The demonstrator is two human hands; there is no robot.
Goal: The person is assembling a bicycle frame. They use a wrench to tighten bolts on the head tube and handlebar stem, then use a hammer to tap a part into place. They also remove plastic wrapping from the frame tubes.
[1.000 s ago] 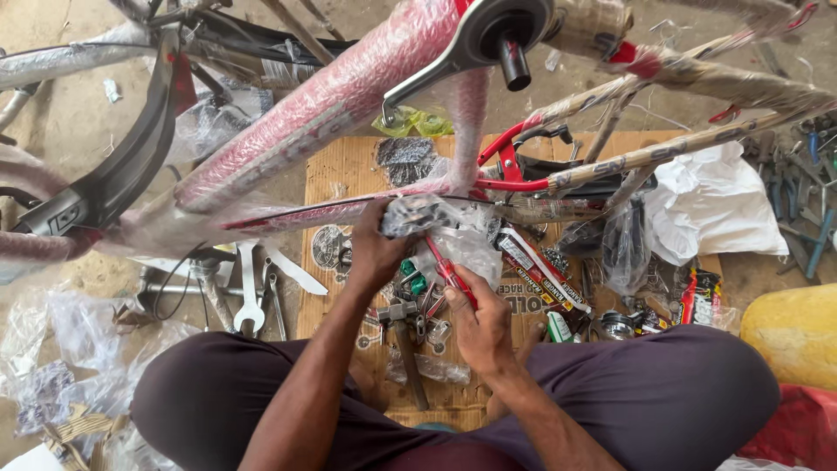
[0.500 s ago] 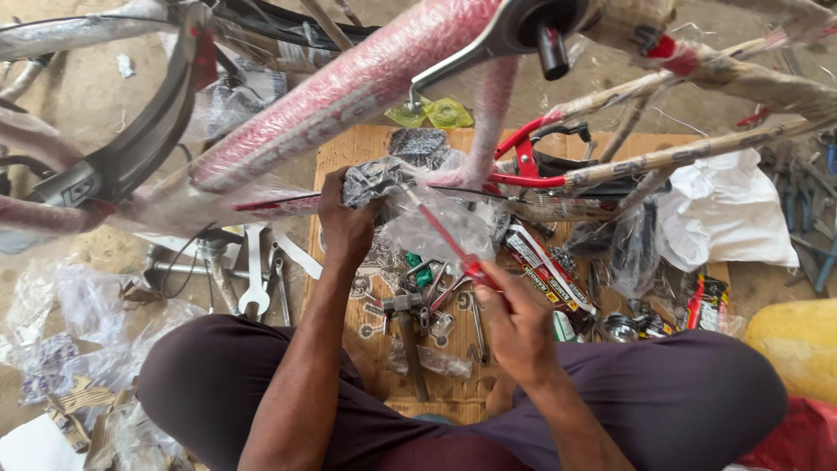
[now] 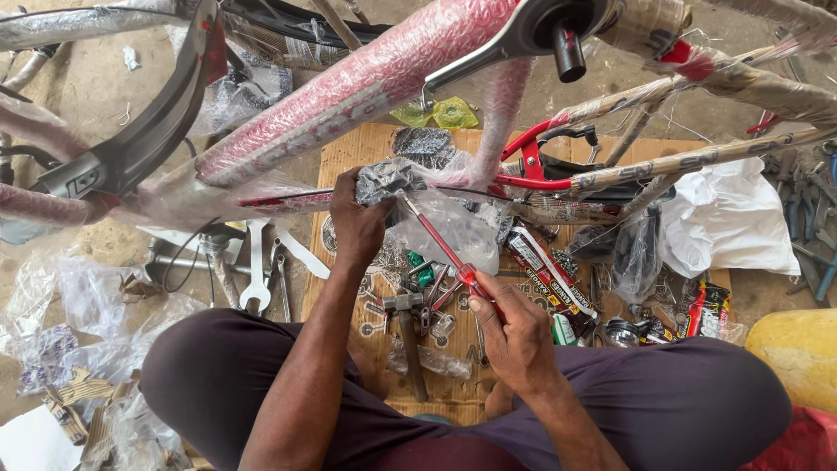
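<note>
My left hand (image 3: 359, 220) grips a small metal part wrapped in clear plastic (image 3: 390, 180), held up against the thin red tube of the bicycle frame (image 3: 366, 83). My right hand (image 3: 514, 336) holds a red-handled screwdriver (image 3: 445, 249) by its handle. The shaft slants up and left, and its tip meets the wrapped part. The frame is red, wrapped in clear film, and hangs upside down above my lap. A black crank arm (image 3: 540, 30) sticks out at the top.
A cardboard sheet (image 3: 349, 148) on the floor carries spanners (image 3: 257, 270), a hammer (image 3: 410, 336), small fittings and packets. A black mudguard (image 3: 148, 131) curves at left. White plastic bags (image 3: 728, 218) lie right, pliers (image 3: 806, 201) beyond, a yellow container (image 3: 798, 353) at lower right.
My left hand has risen with the wrapped part to the frame tube. My right hand has drawn back and now points the screwdriver up at that part.
</note>
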